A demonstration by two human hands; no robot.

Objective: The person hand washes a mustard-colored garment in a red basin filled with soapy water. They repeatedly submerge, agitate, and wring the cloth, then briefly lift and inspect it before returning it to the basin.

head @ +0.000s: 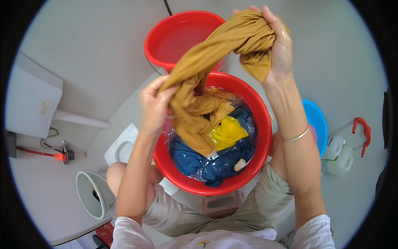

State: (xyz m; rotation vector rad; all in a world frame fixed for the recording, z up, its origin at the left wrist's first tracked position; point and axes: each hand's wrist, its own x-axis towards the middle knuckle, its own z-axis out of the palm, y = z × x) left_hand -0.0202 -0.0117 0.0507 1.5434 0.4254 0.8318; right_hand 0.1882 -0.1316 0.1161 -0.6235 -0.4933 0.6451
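Observation:
A wet mustard-coloured garment (pixel 230 34) stretches between my two hands, its lower folds hanging into a red plastic basin (pixel 264 137). My right hand (pixel 281 46) grips a bunched end high up, beyond the basin's far right rim. Lower on the left, my left hand (pixel 157 102) pinches the cloth over the basin's left rim. Dark blue clothing (pixel 224 165) soaks in the basin water. Among it lies a bright yellow cloth (pixel 230 132), and a pale piece that looks like soap (pixel 239 165) rests on the blue fabric near the front right.
A red bucket of water (pixel 183 40) stands behind the basin. Left are a squat toilet (pixel 122 149), a pale bucket (pixel 90 196) and a wall-mounted sink (pixel 34 96). On the right are a blue basin (pixel 315 121), plastic jugs (pixel 340 162) and a red hook-shaped object (pixel 365 133).

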